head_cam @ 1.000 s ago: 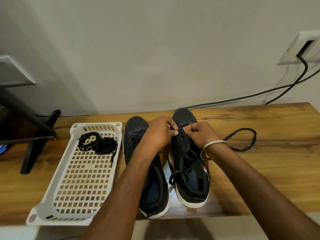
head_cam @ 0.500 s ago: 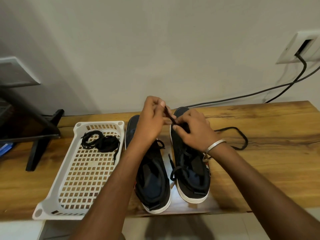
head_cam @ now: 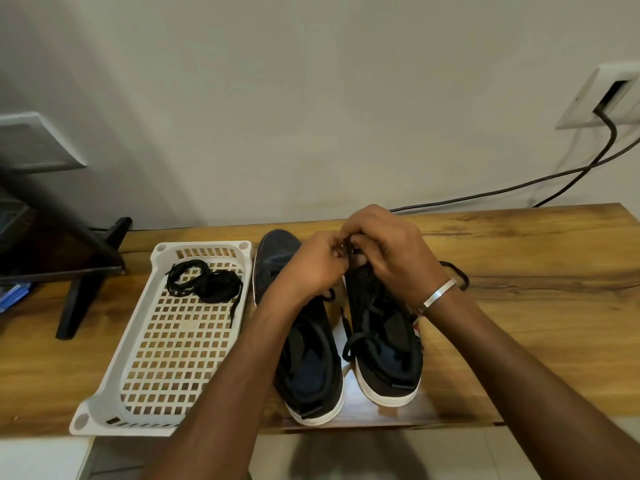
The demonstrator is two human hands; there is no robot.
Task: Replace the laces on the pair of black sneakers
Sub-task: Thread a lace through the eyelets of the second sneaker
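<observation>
1. Two black sneakers stand side by side near the middle of the wooden table, heels at its front edge, toes toward the back edge and the wall.
2. Left sneaker lies just beside the white tray; right sneaker is just beside it on the other side.
3. Left hand and right hand meet over the toe end of the right sneaker, fingers curled and pinching a black lace between them; loose loops of it lie across the shoe's opening.
4. Another loop of that lace trails on the table behind the right wrist, which wears a silver bangle.
5. Tray sits near the front left part of the table, one corner reaching the front edge; a bundle of black laces lies at its far end.
6. Bare wood stretches from the right sneaker to the table's right edge, the widest open room.
7. At the left edge stands a black stand.
8. Cables run along the wall from a socket to the back edge.
9. Red and white tag on the right sneaker's side is too small to read.
</observation>
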